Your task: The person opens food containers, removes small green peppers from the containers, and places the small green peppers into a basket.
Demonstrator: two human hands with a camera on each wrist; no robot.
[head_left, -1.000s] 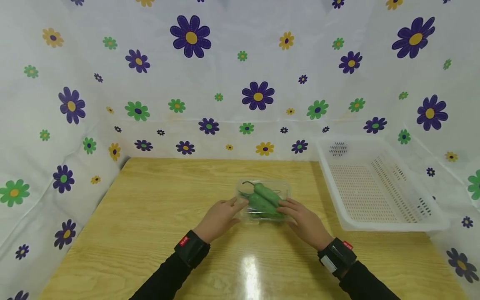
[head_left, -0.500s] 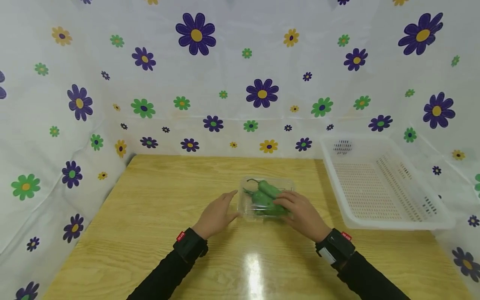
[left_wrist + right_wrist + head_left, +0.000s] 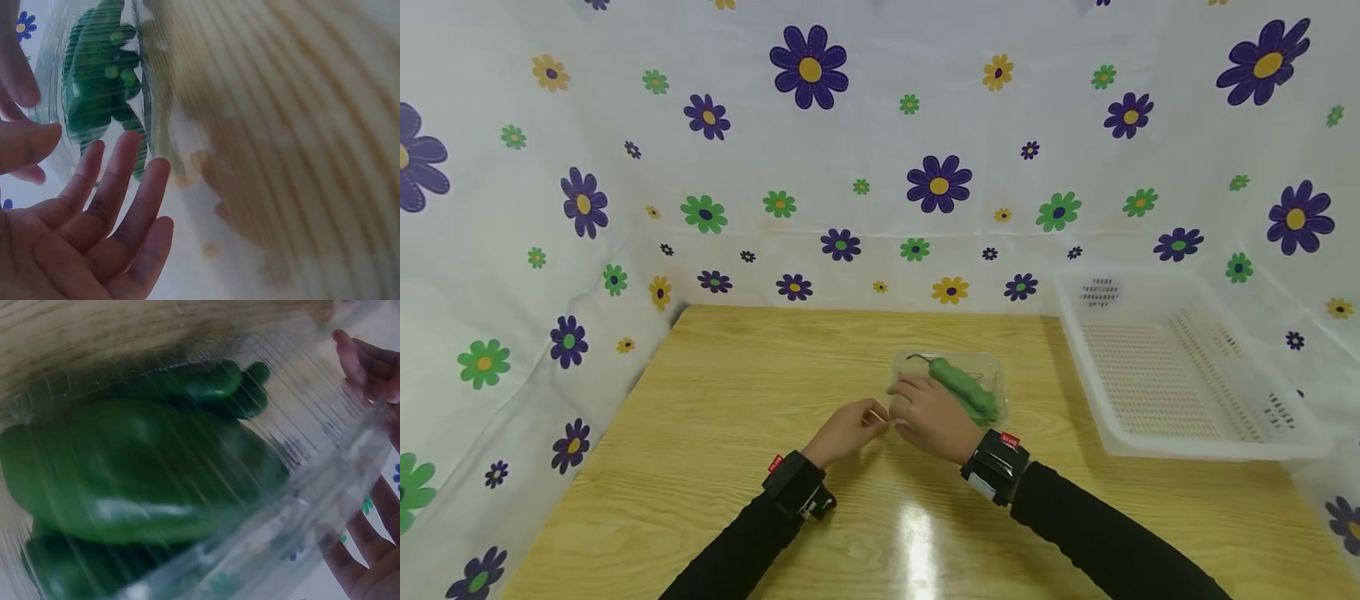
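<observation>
A clear plastic box (image 3: 992, 372) with green peppers (image 3: 964, 387) inside stands on the wooden table (image 3: 737, 400). My right hand (image 3: 925, 408) reaches across and lies over the box's near left corner, its fingers curled on the edge. My left hand (image 3: 859, 423) sits just left of that corner, fingertips meeting the right hand's. In the left wrist view the left hand (image 3: 106, 206) shows straight fingers touching the box (image 3: 100, 81). The right wrist view is filled by the peppers (image 3: 137, 469) behind the ribbed clear plastic (image 3: 325, 487).
A white perforated basket (image 3: 1138, 375) stands at the table's right side, close to the box. A flowered white cloth (image 3: 880, 150) walls in the back and both sides. Bare wood lies to the left and front of the hands.
My right hand has crossed from the box's right side to its near left corner. The left hand has drawn back a little and now meets it there. The head view has shifted slightly.
</observation>
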